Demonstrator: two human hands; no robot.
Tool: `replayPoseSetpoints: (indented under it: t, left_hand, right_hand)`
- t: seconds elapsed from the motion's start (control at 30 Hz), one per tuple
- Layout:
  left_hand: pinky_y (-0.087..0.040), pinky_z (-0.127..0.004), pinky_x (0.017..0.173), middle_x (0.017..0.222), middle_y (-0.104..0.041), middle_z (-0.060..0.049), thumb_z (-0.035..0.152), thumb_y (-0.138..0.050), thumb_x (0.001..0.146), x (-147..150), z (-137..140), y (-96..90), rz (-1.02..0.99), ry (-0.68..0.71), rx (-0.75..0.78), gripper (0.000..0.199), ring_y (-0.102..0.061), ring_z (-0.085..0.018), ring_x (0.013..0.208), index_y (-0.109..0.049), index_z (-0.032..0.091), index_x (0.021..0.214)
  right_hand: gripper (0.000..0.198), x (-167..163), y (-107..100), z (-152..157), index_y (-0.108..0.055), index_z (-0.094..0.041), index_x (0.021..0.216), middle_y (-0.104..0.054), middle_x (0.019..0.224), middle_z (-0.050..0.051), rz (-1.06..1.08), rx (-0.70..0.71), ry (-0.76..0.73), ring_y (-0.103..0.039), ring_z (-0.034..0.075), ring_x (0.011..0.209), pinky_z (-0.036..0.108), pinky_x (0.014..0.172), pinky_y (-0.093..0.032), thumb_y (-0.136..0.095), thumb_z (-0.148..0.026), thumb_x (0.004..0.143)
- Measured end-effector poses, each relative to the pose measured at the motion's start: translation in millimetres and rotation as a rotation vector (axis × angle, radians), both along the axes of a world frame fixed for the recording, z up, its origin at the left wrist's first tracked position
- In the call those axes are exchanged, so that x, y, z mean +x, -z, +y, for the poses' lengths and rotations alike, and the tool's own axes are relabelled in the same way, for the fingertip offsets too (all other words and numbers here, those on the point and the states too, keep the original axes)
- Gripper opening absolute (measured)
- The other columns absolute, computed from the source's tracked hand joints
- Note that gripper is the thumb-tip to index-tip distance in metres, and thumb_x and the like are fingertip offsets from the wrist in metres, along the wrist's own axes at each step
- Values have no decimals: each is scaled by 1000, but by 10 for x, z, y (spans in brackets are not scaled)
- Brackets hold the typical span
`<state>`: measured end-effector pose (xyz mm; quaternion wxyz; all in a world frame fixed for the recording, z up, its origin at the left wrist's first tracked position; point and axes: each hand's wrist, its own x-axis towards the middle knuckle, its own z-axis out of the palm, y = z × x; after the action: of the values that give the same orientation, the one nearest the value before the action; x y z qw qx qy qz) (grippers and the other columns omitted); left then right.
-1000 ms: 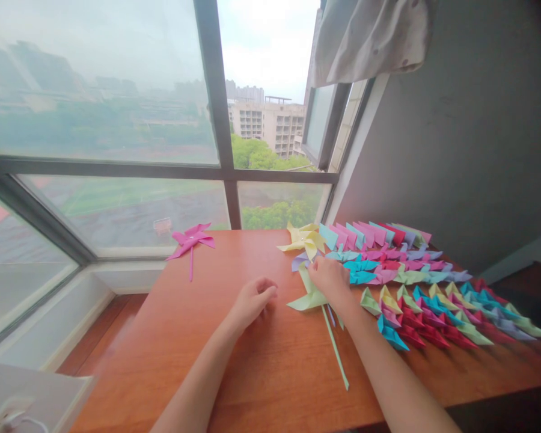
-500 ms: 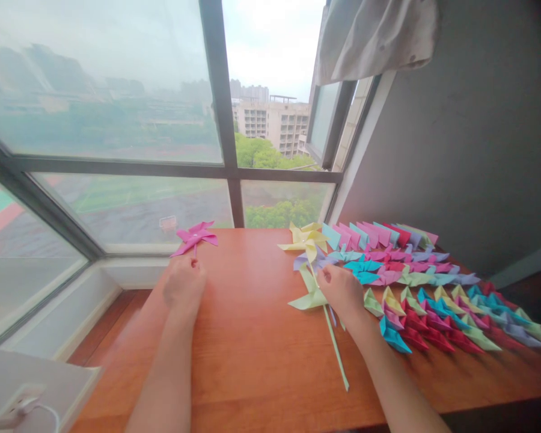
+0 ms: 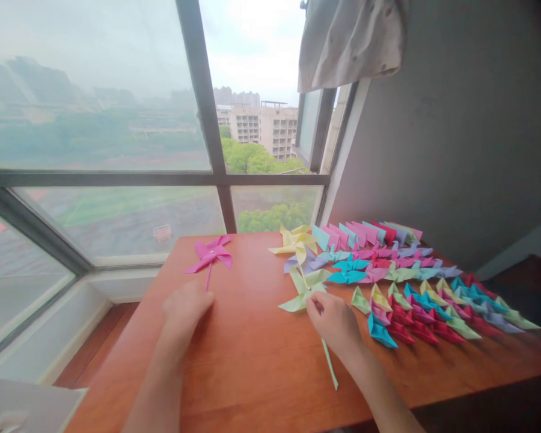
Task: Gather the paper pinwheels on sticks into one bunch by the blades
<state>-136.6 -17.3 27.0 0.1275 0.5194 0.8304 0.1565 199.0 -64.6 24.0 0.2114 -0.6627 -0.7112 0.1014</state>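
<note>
My left hand (image 3: 187, 308) is closed around the thin stick of a pink paper pinwheel (image 3: 213, 252), whose blades face up beyond my fingers. Curled at the blades of a pale green pinwheel (image 3: 314, 278), my right hand (image 3: 336, 322) pinches it just below the hub. The exact grip is hidden behind my fingers. The green stick (image 3: 329, 364) comes out beneath that hand and points toward me on the table. Behind it lie a yellow pinwheel (image 3: 295, 242) and a lilac pinwheel (image 3: 302, 262), the green one partly overlapping them.
Rows of folded paper boats (image 3: 446, 331), paper cranes (image 3: 349, 270) and folded paper pieces (image 3: 363, 234) cover the right side of the wooden table (image 3: 247, 361). A window frame (image 3: 220, 179) rises beyond its far edge. A grey curtain (image 3: 354, 45) hangs at upper right.
My left hand has brought the pink pinwheel rightward and nearer, over the table. My right hand has slid down past the green pinwheel's hub, toward me. The view has turned slightly right.
</note>
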Motion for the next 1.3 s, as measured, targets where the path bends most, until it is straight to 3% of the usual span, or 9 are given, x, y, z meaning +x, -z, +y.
replayPoseSetpoints:
  t: [0.17, 0.37, 0.57, 0.7, 0.83, 0.97, 1.13, 1.3]
  left_hand:
    - [-40, -32, 59, 67, -69, -10, 30, -57, 70, 251, -67, -64, 34, 171, -92, 15, -67, -32, 72, -55, 21, 57]
    - [-30, -25, 54, 64, -63, -1, 27, -50, 77, 708, -198, -189, 34, 325, -29, 16, -61, -19, 66, -49, 22, 63]
    - [-24, -26, 54, 66, -64, -1, 22, -48, 81, 1270, -530, -226, 68, 423, 49, 14, -58, -17, 61, -48, 22, 67]
    - [-24, -27, 55, 74, -67, -3, 22, -47, 85, 1524, -724, -219, 139, 465, 78, 12, -62, -20, 68, -53, 22, 74]
    - [-28, -28, 58, 86, -70, -4, 26, -47, 89, 1607, -838, -202, 133, 460, 151, 14, -64, -22, 78, -58, 22, 83]
    - [-32, -26, 60, 79, -69, -2, 30, -45, 92, 1571, -847, -99, -112, 489, 140, 22, -63, -19, 72, -61, 22, 80]
    - [-31, -23, 55, 59, -57, 1, 34, -47, 90, 1544, -816, 67, -503, 574, 126, 31, -52, -15, 58, -55, 19, 65]
    - [-31, -23, 54, 59, -57, 1, 32, -47, 89, 1653, -827, 98, -572, 573, 120, 30, -50, -15, 58, -57, 18, 65]
  right_hand:
    - [26, -45, 43, -66, -63, -23, 70, -68, 69, -1, 64, 8, -39, -59, 13, 63, 24, 56, -25, -49, -28, 92]
    - [26, -192, 26, -14, -68, -22, 72, -70, 68, 0, 239, -18, -111, -61, 14, 65, 23, 59, -31, -50, -28, 90]
    - [21, -498, -48, 99, -72, -22, 91, -74, 83, 3, 466, -63, -110, -66, 17, 75, 24, 66, -40, -54, -32, 89]
    - [20, -653, 23, 203, -70, -19, 85, -69, 69, 2, 587, -86, -41, -63, 18, 67, 26, 62, -42, -56, -34, 85]
    - [19, -681, 68, 199, -65, -18, 83, -67, 68, 0, 806, -105, -75, -61, 15, 61, 24, 57, -43, -53, -33, 85]
    - [19, -613, 3, 126, -61, -19, 81, -66, 67, -1, 946, -145, -128, -60, 14, 59, 23, 56, -44, -49, -32, 87]
    - [18, -491, -44, 84, -60, -19, 79, -67, 69, -1, 826, -155, -147, -57, 12, 57, 22, 56, -40, -48, -30, 88]
    - [22, -371, -14, 34, -60, -21, 66, -57, 54, -3, 390, -46, -28, -52, 13, 54, 23, 54, -30, -54, -28, 86]
